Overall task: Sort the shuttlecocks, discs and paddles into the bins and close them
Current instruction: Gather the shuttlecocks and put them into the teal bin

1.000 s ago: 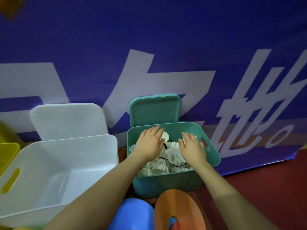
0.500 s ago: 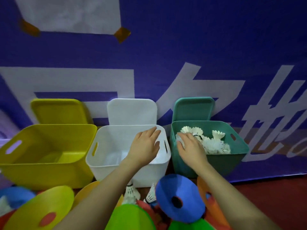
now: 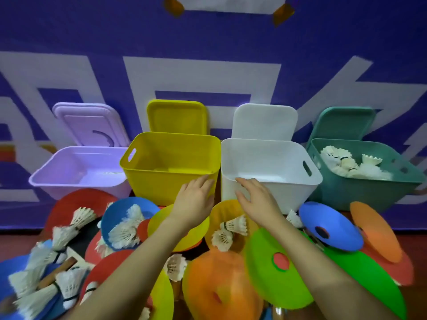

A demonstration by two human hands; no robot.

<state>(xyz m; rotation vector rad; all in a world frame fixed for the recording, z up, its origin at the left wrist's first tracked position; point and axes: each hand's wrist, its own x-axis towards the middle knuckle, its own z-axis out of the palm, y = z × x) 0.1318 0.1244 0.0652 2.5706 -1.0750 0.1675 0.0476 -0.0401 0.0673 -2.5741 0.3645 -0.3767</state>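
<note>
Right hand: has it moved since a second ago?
Yes. The right hand left the shuttlecocks in the green bin and now hovers by the white bin.

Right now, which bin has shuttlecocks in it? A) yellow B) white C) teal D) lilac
C: the teal bin at the far right holds a pile of white shuttlecocks; no shuttlecocks show in the lilac bin, the yellow bin or the white bin.

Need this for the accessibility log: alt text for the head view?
Two open hands, left and right, reach over scattered discs and shuttlecocks toward four open bins: lilac, yellow, white, and a teal bin holding shuttlecocks.
</note>
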